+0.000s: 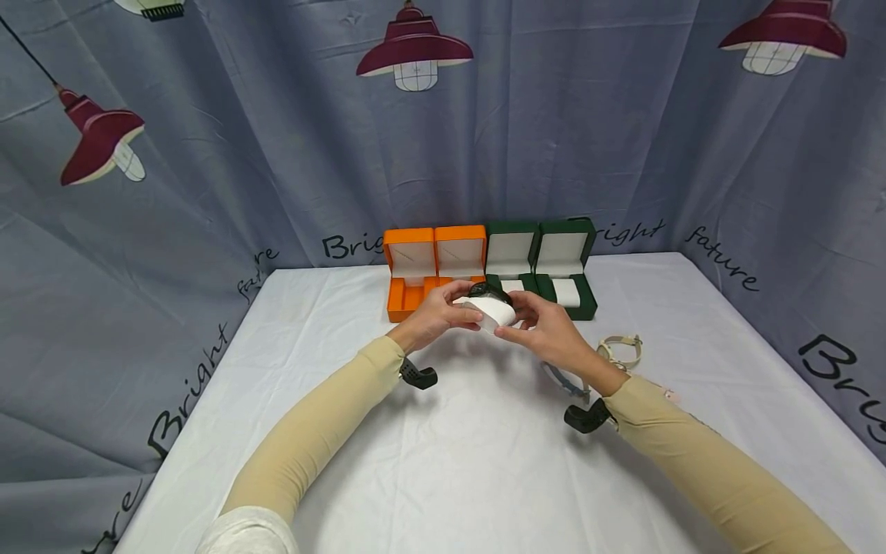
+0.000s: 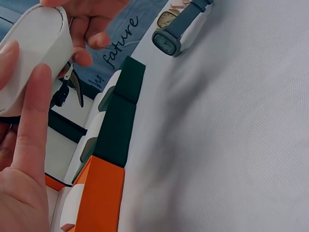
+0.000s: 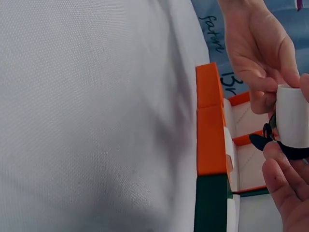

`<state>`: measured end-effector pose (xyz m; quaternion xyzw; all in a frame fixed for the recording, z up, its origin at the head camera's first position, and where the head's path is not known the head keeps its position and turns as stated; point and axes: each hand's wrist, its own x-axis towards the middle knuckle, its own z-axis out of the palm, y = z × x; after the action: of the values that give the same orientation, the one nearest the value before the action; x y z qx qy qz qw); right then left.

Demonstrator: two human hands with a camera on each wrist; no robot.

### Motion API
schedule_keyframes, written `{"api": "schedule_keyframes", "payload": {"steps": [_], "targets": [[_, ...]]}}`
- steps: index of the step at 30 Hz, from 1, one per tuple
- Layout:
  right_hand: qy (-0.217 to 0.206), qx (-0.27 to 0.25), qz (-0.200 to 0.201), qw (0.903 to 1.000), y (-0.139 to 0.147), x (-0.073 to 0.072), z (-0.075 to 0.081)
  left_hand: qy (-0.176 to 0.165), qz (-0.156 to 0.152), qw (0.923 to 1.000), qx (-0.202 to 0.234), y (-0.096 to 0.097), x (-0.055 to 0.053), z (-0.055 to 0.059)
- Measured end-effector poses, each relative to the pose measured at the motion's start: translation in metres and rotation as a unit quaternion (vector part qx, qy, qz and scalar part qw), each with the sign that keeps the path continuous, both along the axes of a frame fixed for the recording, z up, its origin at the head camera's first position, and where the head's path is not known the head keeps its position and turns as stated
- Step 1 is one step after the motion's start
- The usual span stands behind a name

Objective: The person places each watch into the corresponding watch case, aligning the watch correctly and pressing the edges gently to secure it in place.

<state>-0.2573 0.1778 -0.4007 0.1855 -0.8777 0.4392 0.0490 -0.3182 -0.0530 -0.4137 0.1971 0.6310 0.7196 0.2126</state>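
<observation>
Both hands hold a white watch cushion [image 1: 493,311] above the table, with a black watch [image 1: 488,291] lying against its far side. The left hand [image 1: 441,312] grips the cushion's left end, with a finger along its white face in the left wrist view. The right hand [image 1: 550,329] pinches the other end between thumb and fingers. Loose strap ends and a buckle [image 2: 69,82] stick out past the cushion in the left wrist view, so the strap looks unfastened there. Fingers and the cushion hide much of the watch.
Two orange boxes [image 1: 400,315] and two green boxes [image 1: 587,306] stand with raised lids behind the hands. White cushions [image 1: 566,292] sit in the green ones. A blue-grey watch [image 2: 166,42], a beige watch [image 1: 626,340] and a pinkish item [image 1: 671,395] lie near the right forearm.
</observation>
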Motion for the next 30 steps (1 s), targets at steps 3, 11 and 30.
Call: {"api": "schedule_keyframes", "payload": {"steps": [3, 11, 30], "targets": [[0.0, -0.004, -0.006, 1.0, 0.0, 0.0, -0.001, -0.008, -0.002, 1.0, 0.0, 0.001, 0.0, 0.001], [0.031, -0.01, -0.014, 0.9994, -0.003, 0.0, -0.001, -0.038, -0.026, 0.9983, 0.036, 0.006, 0.002, 0.005], [0.056, -0.011, -0.034, 0.9978, -0.003, 0.003, -0.004, -0.063, 0.008, 0.998, -0.009, 0.015, 0.002, 0.005]]}}
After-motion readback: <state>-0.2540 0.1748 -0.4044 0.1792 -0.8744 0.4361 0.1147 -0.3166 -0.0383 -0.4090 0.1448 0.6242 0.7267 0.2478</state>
